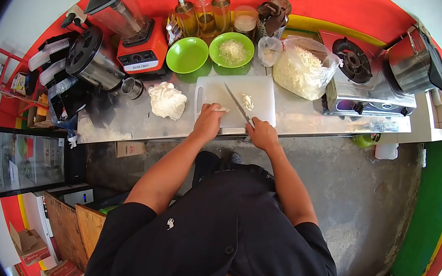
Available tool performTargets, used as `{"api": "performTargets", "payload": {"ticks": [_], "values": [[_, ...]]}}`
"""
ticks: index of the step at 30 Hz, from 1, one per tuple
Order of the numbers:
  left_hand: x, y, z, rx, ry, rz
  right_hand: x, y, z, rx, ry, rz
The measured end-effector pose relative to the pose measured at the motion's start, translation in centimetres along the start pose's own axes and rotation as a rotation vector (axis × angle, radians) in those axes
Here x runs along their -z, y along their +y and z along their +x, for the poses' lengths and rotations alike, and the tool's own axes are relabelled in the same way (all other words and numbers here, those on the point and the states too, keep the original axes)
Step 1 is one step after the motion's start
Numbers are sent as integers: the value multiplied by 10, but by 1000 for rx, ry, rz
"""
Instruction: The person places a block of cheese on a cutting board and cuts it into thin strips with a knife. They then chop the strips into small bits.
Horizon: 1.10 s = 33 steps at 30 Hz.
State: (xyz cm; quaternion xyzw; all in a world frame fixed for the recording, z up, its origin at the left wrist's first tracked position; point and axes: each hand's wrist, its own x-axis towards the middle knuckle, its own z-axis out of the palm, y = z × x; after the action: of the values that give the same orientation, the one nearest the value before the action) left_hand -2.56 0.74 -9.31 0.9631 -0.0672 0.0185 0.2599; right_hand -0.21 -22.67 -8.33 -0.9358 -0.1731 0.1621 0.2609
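My right hand [263, 134] is closed around the handle of a kitchen knife [235, 100], whose blade slants up and to the left over a white cutting board [211, 85]. On the board's left part, my left hand [208, 121] is closed on a small pale piece of food [223, 109], too small to name. A little heap of chopped pale food [247, 102] lies to the right of the blade. Behind the board stand a green bowl with pale shreds [233, 52] and another green bowl [187, 55]. A crumpled white plastic bag [166, 101] rests left of the board.
A clear bag of pale pieces [303, 71] stands at the board's back right, beside a gas stove [371, 96] with a large pot [418, 63]. A red blender [142, 52] and several oil bottles [203, 15] line the back. The steel counter's front edge [176, 135] runs before me.
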Motion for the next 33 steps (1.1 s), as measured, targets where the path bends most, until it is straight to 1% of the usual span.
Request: {"api": "performTargets", "payload": {"ticks": [2, 6, 7, 11, 16, 18, 19, 21, 22, 24, 28, 30, 33], "values": [[1, -1, 4, 22, -24, 12, -1, -1, 1, -111, 77, -32], [5, 1, 14, 99, -92, -11, 0, -11, 0, -144, 130, -16], [6, 2, 15, 96, -96, -9, -1, -13, -1, -114, 118, -24], [4, 7, 19, 121, -48, -2, -9, -22, -5, -64, 95, -53], [-8, 15, 20, 168, -25, -23, -12, -27, -11, -91, 93, -26], [-15, 16, 20, 221, 61, -27, -12, -27, -13, -107, 95, -16], [-18, 15, 21, 217, 53, -26, -12, -28, -13, -112, 95, -22], [-22, 8, 21, 134, 120, -62, -13, -30, -14, -129, 96, -18], [-25, 4, 21, 128, 109, -62, -13, -31, -14, -122, 101, -24], [-27, 0, 21, 36, 159, -86, -14, -34, -14, -123, 107, -30], [-29, -3, 23, -4, 181, -94, -11, -37, -7, -145, 83, -50], [-28, -6, 28, -75, 206, -117, -9, -39, -4, -149, 70, -62], [-25, -10, 37, -103, 186, -140, -6, -43, 1, -150, 69, -83]]}}
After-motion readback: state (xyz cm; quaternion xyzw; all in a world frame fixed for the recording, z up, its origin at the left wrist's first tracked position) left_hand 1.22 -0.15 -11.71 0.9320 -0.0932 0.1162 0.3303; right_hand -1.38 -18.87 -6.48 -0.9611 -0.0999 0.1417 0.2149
